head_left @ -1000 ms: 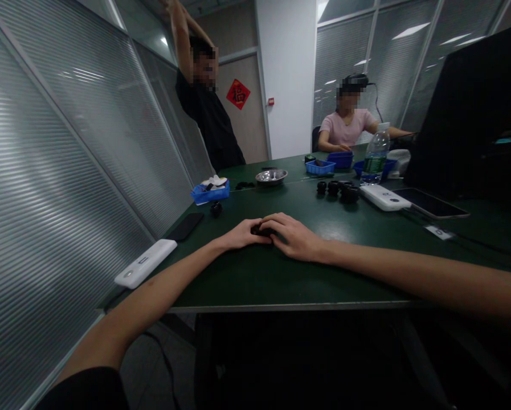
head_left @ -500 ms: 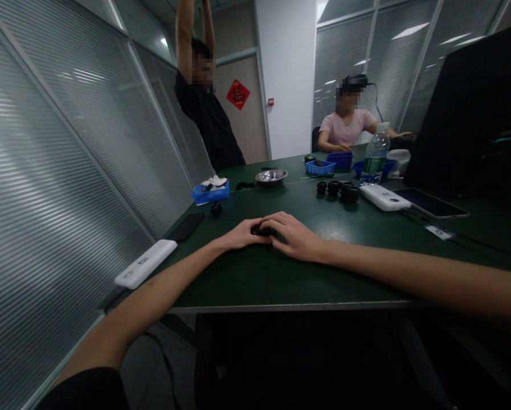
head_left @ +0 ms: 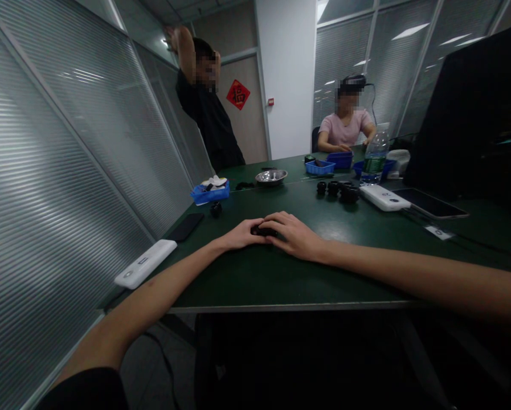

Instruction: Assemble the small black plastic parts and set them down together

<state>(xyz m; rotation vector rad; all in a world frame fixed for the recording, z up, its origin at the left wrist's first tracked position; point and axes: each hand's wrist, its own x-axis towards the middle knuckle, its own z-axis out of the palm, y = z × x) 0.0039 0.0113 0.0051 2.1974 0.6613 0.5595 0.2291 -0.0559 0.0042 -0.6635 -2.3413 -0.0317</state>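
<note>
Head view: I found the left hand (head_left: 243, 233) holding one side of a small dark object (head_left: 264, 230) between thumb and fingers, and the right hand (head_left: 295, 236) arched over its other side, fingers narrowed onto it. The object sat between the hands over the dark green, flat-topped worktop (head_left: 264, 285); whether it touched the surface I could not tell, as the fingers hid much of it. I judged the step in hand to be two-handed handling; a further move, in my opinion, called for one hand to anchor the piece while the other adjusted.

The worktop's pale, straight front edge (head_left: 281, 308) ran on the near side of both hands, with green surface between. A white oblong device (head_left: 146, 263) lay close beside the left forearm (head_left: 182, 276), restricting sideways room. Beyond the hands, a small black rounded piece (head_left: 216, 209), a shiny round metal bowl (head_left: 272, 177) and a cluster of black rounded pieces (head_left: 334, 188) stood apart from the fingers.
</note>
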